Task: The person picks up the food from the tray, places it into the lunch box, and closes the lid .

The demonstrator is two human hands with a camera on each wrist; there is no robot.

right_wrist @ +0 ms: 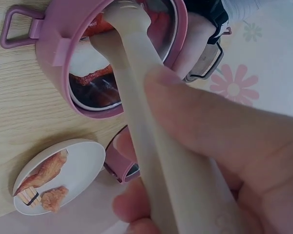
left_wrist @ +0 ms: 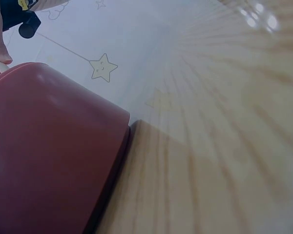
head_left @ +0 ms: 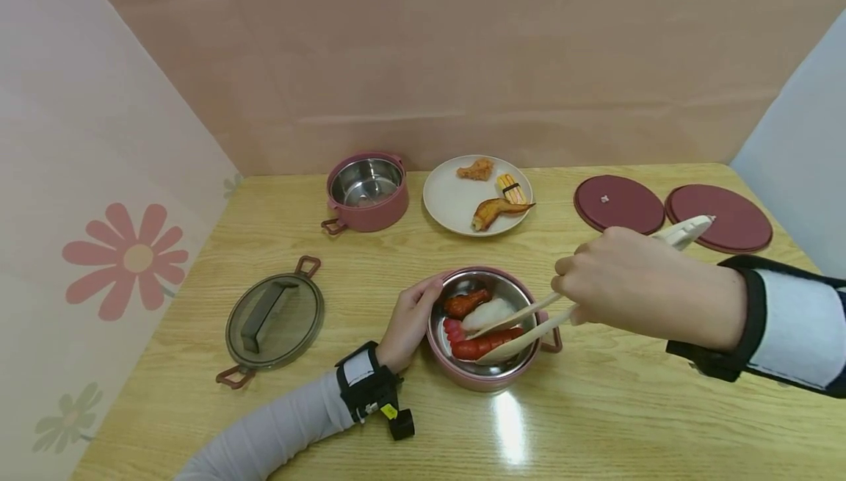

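1. pink steel-lined bowl near the front of the worktop is the landmark; inside it lie a browned piece at the back, a white rice piece in the middle and red pieces toward the front-left.
2. the right hand is curled round cream tongs, thumb and fingers squeezing the handle; the two blades reach down into the bowl over the red sausage-like piece. whether the blades actually clamp anything cannot be told from these views.
3. the left hand cups the bowl's left wall, fingers wrapped against the rim. this bracing looks worth having, since a sideways pull from the tongs could slide a light bowl on smooth wood.
4. judged from the crowding, the blades should open only as far as needed, so the rice piece beside them is not knocked apart.
5. a straight upward lift clear of the rim seems safest (the bowl's right handle sits just under the tongs).
6. beyond the bowl stands a white plate with three food pieces; to the plate's left a second, empty pink bowl.
7. left of the landmark bowl lies a clear lid; far right of the plate lie two dark red discs, well apart from the work.
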